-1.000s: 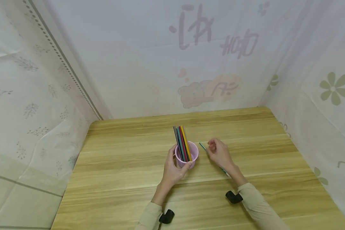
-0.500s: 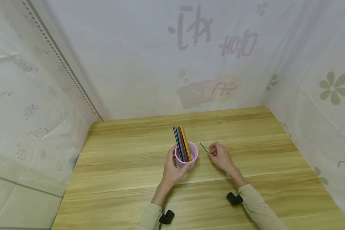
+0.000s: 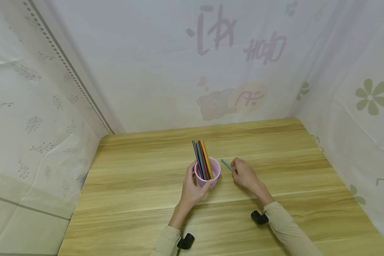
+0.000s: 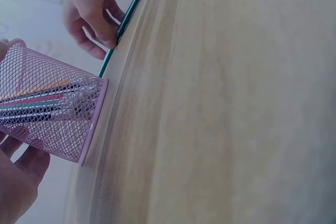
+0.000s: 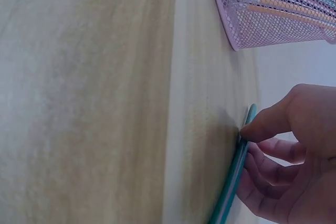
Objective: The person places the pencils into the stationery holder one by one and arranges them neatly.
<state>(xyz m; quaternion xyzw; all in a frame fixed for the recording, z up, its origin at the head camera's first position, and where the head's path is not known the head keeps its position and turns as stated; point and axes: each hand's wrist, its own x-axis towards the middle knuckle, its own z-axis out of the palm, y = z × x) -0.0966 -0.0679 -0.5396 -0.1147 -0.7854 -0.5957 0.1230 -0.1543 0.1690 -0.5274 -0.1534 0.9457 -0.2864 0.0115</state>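
Note:
A pink mesh pencil cup point(image 3: 216, 172) stands on the table with several coloured pencils point(image 3: 204, 160) leaning in it, yellow, red, teal and dark. My left hand point(image 3: 192, 190) grips this cup from the left, thumb at the near rim. To the right of the cup, my right hand point(image 3: 245, 175) pinches a teal-green pencil point(image 3: 226, 164) between thumb and fingers. The right wrist view shows the thumb pressed on the pencil point(image 5: 231, 182) near one end, close over the wood. Its other end is hidden behind the hand in the head view.
The wood-grain table point(image 3: 131, 199) ends at the back against a pale printed curtain point(image 3: 153, 89), and more curtain hangs at both sides. Black wrist cameras point(image 3: 186, 241) sit at both sleeves, low over the tabletop.
My right fingers have closed on the teal-green pencil and its visible end has shifted slightly. The pencil's near end no longer shows below the wrist. The left hand and cup stay put.

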